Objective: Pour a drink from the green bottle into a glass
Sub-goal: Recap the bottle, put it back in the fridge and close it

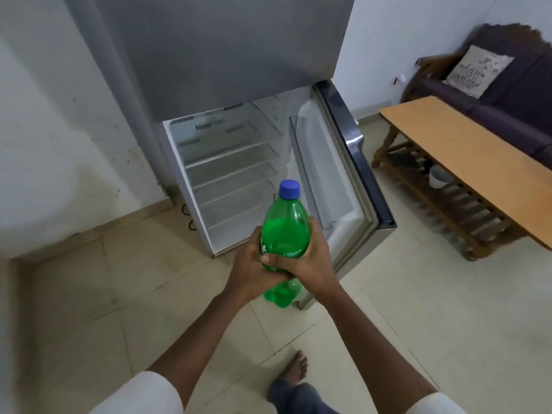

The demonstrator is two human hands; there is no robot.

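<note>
A person stands before an open, bare fridge [239,174], left hand [251,270] and right hand [313,261] both wrapped around the middle of the capped green bottle [285,231]. Largely full, it likely feels heavy, its smooth plastic possibly slippery; no glass is visible.

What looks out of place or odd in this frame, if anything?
The fridge door hangs open on bare shelves. The green bottle, blue cap on, is held upright by the left hand and right hand. Nothing is spilled; no glass is visible.
</note>
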